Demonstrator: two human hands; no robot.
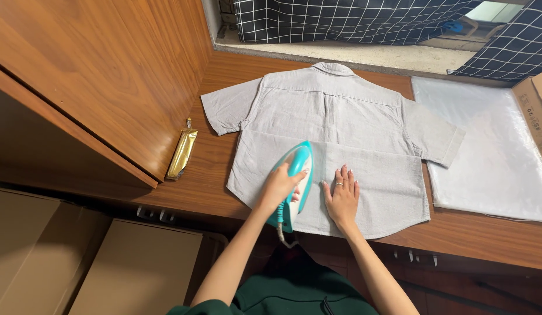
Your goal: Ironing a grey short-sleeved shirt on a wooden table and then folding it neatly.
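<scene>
The left hand (278,188) is clenched around the handle of a teal iron (294,184), which rests on the lower back of a grey shirt (335,125) spread on the desk (224,149). Just right of it, the right hand (342,195) lies flat and released, pinning the cloth. Ironing well likely means keeping the fabric taut and the iron gliding. Its long axis runs away from the person, tip toward the collar.

Bare brown wooden counter (212,175) left of the grey short-sleeved shirt (341,122), only a gold foil packet (182,153) there; wooden cabinet door (107,76) walls that side; clear plastic sheet (492,151) covers right.
</scene>
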